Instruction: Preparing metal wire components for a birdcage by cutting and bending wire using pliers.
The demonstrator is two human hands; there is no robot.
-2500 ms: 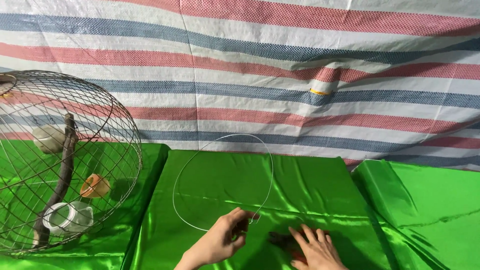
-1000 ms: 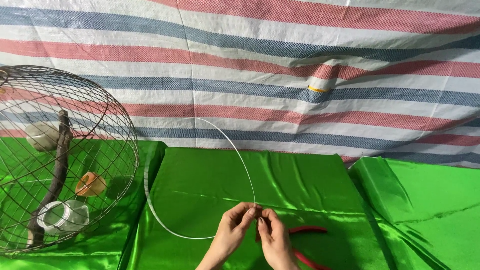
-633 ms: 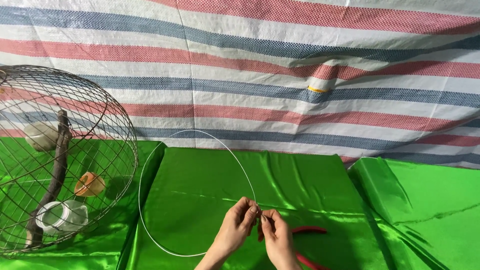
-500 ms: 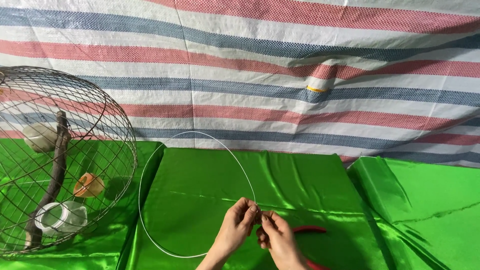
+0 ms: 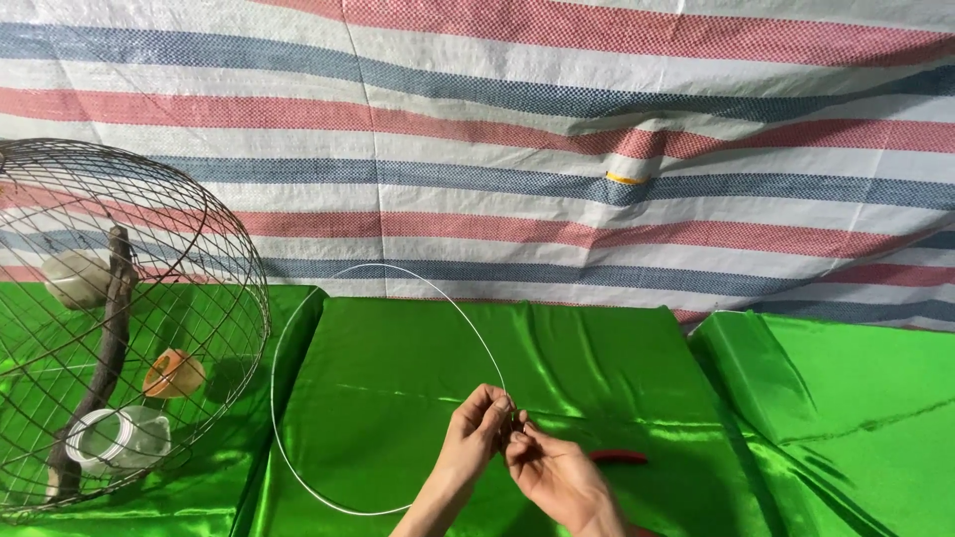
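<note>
Wire cage [image 5: 119, 328] cropped at left edge

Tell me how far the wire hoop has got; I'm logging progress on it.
Done: the white wire hoop is already bent into a round loop. In hand: left hand and right hand pinch its ends together. Left: whether the joint is closed is hidden; the red-handled tool lies untouched.

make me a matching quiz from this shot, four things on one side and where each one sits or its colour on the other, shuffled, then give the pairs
Things:
1. wire hoop
2. domed wire cage
3. red-handled tool
4. orange cup

Descriptions:
A. lying on the green cloth just right of the hands
B. inside the cage, beside the wooden perch
C. pinched at one point by both hands
D. standing at the far left of the view

Pairs: 1-C, 2-D, 3-A, 4-B
</note>
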